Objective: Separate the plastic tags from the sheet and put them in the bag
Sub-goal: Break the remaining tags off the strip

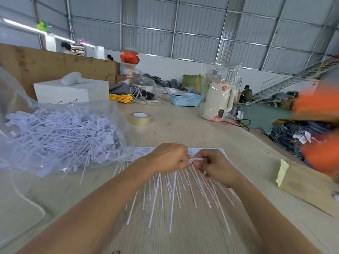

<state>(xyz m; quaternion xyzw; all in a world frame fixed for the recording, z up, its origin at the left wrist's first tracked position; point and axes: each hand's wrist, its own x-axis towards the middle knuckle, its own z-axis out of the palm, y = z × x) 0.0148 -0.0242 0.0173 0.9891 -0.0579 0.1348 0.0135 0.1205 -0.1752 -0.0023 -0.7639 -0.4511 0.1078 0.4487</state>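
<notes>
Hands: left hand (167,158) and right hand (213,166) pinched plastic tags (197,160) on sheet (207,150) | Risk: jerking could scatter tags short of bag (60,132), desk's left edge.

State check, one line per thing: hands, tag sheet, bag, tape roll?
left hand: curled, pinching a tag head on the sheet
right hand: curled, pinching the same tag
tag sheet: flat on the table, tails fanned toward the person
bag: lying open, heaped with loose tags
tape roll: flat, untouched
</notes>
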